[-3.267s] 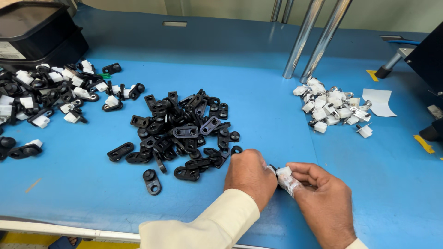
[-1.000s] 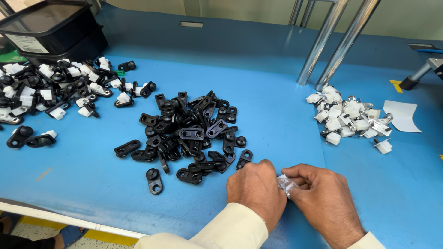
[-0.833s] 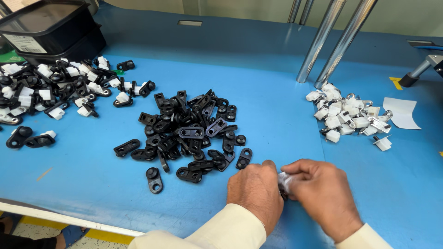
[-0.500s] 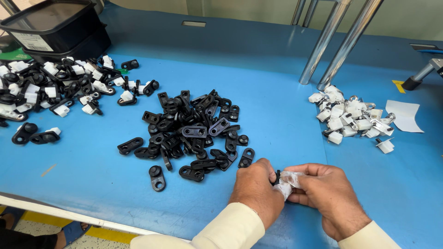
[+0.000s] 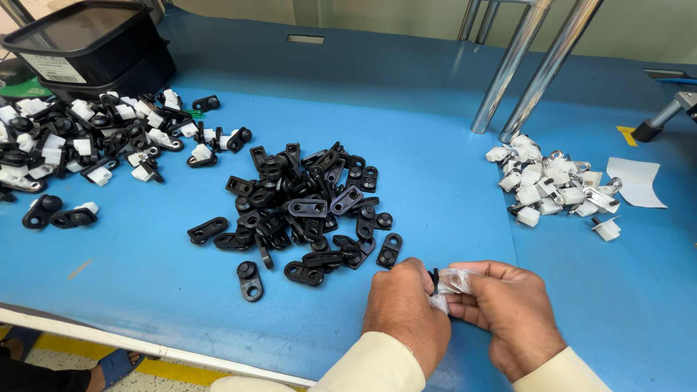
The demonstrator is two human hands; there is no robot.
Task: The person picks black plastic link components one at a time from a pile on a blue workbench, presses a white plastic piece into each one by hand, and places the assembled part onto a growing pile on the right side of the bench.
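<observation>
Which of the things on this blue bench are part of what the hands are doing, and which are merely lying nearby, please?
In use:
- left hand and right hand, together pinching a small white and black part
- black clip pile
- white piece pile
- joined black-and-white pieces

Lying about:
- black bin
- white paper slip
- metal posts

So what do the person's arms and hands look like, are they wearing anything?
Both hands are bare: no gloves, and no rings or watch that can be seen. The left hand and the right hand each come out of a long cream-coloured sleeve that reaches the wrist. The sleeves look plain, with no pattern or markings showing.
</observation>
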